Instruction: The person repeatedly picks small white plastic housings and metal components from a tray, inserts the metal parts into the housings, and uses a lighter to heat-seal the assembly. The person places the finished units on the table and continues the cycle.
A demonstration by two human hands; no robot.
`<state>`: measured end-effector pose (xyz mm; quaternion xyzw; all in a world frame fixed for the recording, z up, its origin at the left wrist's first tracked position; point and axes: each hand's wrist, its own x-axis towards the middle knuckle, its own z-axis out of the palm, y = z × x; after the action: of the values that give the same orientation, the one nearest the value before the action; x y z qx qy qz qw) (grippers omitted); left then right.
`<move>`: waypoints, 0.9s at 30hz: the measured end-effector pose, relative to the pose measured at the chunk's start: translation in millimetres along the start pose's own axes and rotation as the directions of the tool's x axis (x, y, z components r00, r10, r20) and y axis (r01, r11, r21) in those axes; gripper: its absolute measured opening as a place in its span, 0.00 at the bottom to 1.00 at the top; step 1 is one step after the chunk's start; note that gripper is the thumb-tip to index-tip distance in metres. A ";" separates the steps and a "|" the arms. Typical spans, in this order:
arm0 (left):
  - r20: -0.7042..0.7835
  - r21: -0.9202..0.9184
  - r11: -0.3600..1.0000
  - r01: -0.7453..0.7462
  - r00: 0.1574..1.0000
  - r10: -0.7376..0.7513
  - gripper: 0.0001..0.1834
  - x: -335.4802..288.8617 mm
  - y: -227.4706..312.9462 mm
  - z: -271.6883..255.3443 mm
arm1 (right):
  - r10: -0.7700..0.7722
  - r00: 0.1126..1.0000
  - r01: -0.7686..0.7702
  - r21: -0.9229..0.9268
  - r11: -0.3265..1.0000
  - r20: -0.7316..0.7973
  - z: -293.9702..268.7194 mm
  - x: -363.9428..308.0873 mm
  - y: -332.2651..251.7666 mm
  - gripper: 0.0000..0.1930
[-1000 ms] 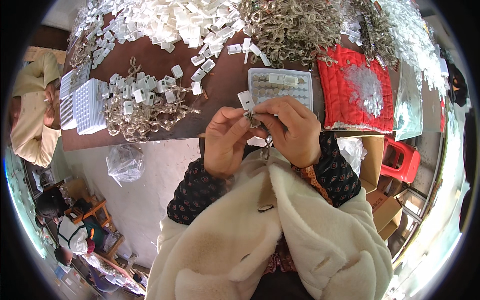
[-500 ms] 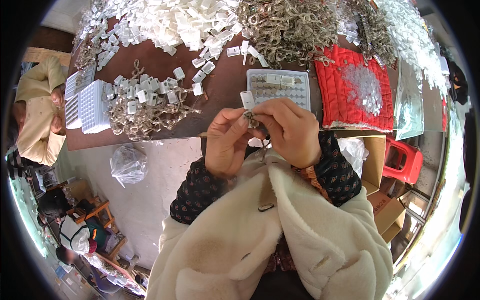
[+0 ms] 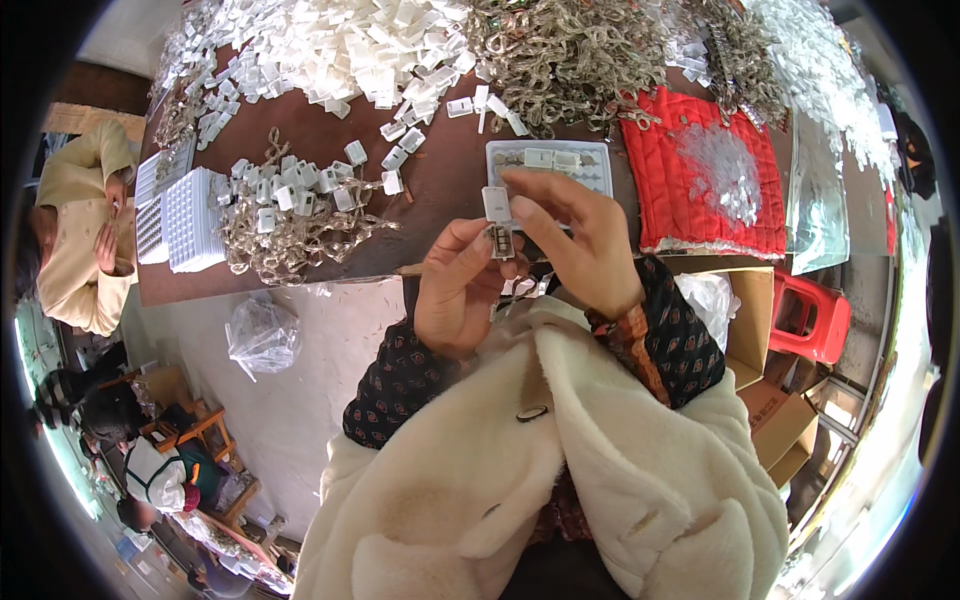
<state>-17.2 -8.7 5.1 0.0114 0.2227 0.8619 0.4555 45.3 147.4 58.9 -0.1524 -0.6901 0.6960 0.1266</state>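
Observation:
My left hand pinches a small battery box between thumb and fingers, just in front of the table edge. Its white lid sticks up at the far end, and metallic parts show in the body. My right hand is at the box's right side with thumb and index finger apart; the fingertips are close to the lid, and I cannot tell whether they touch it. Beyond it sits a white tray with rows of round button cells, partly covered by my right hand. Two white cases lie on those cells.
Left on the brown table lie bundled wire strings with white cases and stacked trays. White cases and wire coils are heaped behind. Clear pieces lie on a red cloth. Another person sits at left.
My right hand's fingers have left the battery box body and spread up beside the lid. My left hand keeps its hold, and more of the box's inside shows.

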 end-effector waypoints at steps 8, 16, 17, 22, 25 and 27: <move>0.037 -0.027 0.999 0.024 0.999 -0.023 0.09 -2.3 -3.1 5.0 | -0.284 0.958 0.281 0.060 0.958 0.040 2.0 -1.4 4.2 0.09; -0.009 -0.100 0.994 0.052 0.999 -0.053 0.15 -9.5 -1.7 15.6 | -0.691 0.708 0.706 -0.158 0.690 0.145 1.3 5.4 11.8 0.15; 0.087 -0.100 0.993 0.067 0.995 -0.059 0.16 -9.6 -3.4 16.7 | -0.722 0.681 0.730 -0.184 0.658 0.124 1.6 5.2 13.9 0.15; 0.003 -0.090 0.989 0.117 0.993 -0.118 0.21 -3.4 -15.0 20.0 | -0.741 0.672 0.737 -0.122 0.665 0.022 -2.7 -0.4 20.2 0.12; 0.051 -0.213 0.965 0.153 0.988 -0.145 0.18 -0.4 -16.3 18.7 | -0.733 0.674 0.727 -0.253 0.638 0.090 -14.3 -10.0 19.8 0.16; -0.045 0.003 0.985 0.172 0.984 -0.171 0.15 4.1 -20.6 16.6 | -0.671 0.718 0.686 -0.350 0.638 0.184 -34.5 -25.3 21.0 0.19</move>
<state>0.1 10.7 11.1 -0.0255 0.2357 0.8188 0.5229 82.6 169.1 38.9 0.1083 -0.8239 0.4463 0.3322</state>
